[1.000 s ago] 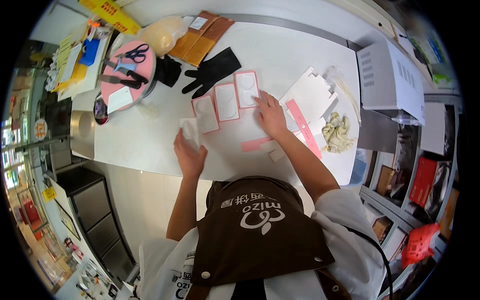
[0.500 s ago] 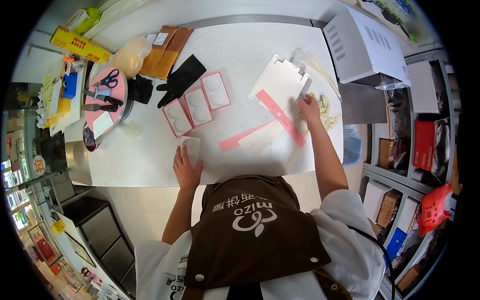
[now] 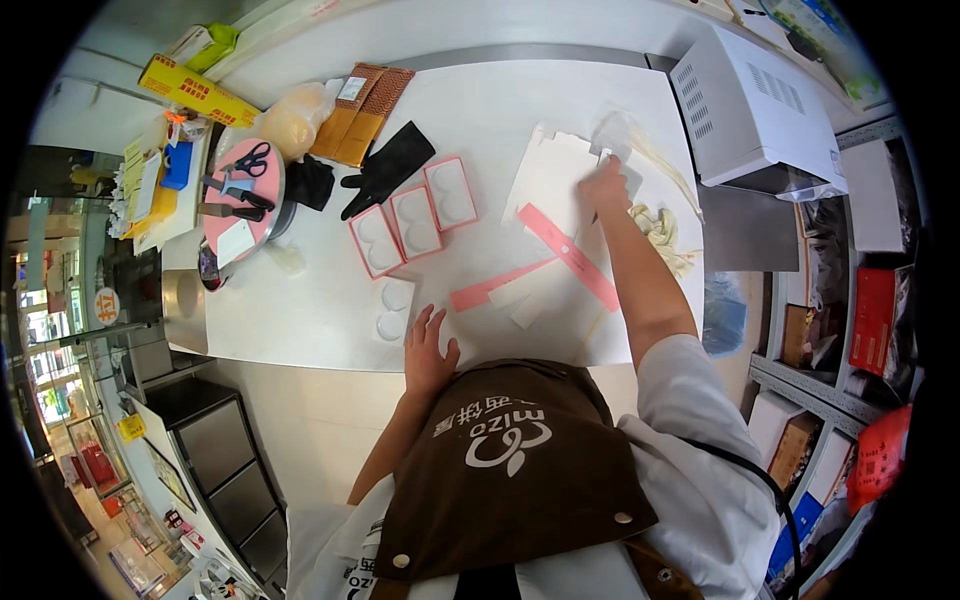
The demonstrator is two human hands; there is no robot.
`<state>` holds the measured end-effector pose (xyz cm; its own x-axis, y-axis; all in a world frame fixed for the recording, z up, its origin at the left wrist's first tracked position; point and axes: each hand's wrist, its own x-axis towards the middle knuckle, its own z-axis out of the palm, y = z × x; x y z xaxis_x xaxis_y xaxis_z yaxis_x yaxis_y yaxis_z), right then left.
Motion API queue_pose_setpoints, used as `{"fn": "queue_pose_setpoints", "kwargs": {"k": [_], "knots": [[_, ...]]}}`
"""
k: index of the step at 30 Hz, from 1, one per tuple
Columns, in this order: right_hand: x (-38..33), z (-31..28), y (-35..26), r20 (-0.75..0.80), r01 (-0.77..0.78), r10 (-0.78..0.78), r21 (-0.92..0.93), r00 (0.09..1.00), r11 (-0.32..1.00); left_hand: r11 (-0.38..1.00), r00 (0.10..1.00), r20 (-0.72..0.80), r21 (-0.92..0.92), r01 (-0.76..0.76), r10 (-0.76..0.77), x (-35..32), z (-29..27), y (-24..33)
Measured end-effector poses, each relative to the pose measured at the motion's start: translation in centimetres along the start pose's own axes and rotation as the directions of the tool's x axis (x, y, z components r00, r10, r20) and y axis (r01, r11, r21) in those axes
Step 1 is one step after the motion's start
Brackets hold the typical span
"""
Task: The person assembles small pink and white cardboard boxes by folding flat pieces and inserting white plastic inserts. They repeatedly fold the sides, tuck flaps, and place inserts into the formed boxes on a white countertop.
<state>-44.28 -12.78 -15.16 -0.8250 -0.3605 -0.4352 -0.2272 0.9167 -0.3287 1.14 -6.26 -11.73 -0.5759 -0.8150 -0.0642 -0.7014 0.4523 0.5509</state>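
My left hand rests near the front edge of the table, fingers spread and holding nothing. Just beyond it lies a white insert with two round recesses. My right hand is closed at the right side of flat white notched card sheets. A small white piece shows at its fingertips, and a thin dark bit below the hand; what it grips is unclear. Pink printed strips lie across one another by the right forearm. Three pink-edged boxes with white two-recess inserts sit left of centre.
A black glove and a brown padded packet lie behind the boxes. Scissors and knives rest on a pink turntable at left. A pale crumpled glove lies right of my forearm. A white appliance stands at back right.
My left hand has moved right, off the white insert, which now lies uncovered. The right hand has shifted a little farther away, onto the edge of the card sheets. The whole view has shifted slightly.
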Motion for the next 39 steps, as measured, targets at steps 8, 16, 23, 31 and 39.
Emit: {"fn": "queue_pose_setpoints", "kwargs": {"k": [8, 16, 23, 31, 39], "knots": [[-1.3, 4.0, 0.0, 0.020, 0.118, -0.123, 0.148, 0.992, 0.982, 0.997, 0.999, 0.052, -0.074, 0.011, -0.007, 1.3, -1.1, -0.5], [0.0, 6.3, 1.4, 0.132, 0.155, -0.185, 0.213, 0.974, 0.965, 0.983, 0.995, 0.099, -0.185, 0.008, 0.011, 1.8, 0.0, 0.6], [-4.0, 5.9, 0.9, 0.246, -0.106, -0.135, 0.764, 0.960, 0.636, 0.968, 0.996, 0.090, -0.248, 0.044, -0.022, 1.1, 1.6, -1.2], [-6.0, 6.1, 1.5, 0.371, -0.288, -0.165, 0.879, 0.914, 0.381, 0.925, 0.991, 0.110, -0.363, 0.110, -0.074, 4.2, 3.0, -2.0], [-5.8, 8.5, 0.6, 0.644, -0.503, -0.199, 0.723, 0.739, 0.473, 0.997, 0.981, 0.193, -0.071, 0.037, -0.023, 11.9, 4.3, -1.6]]}}
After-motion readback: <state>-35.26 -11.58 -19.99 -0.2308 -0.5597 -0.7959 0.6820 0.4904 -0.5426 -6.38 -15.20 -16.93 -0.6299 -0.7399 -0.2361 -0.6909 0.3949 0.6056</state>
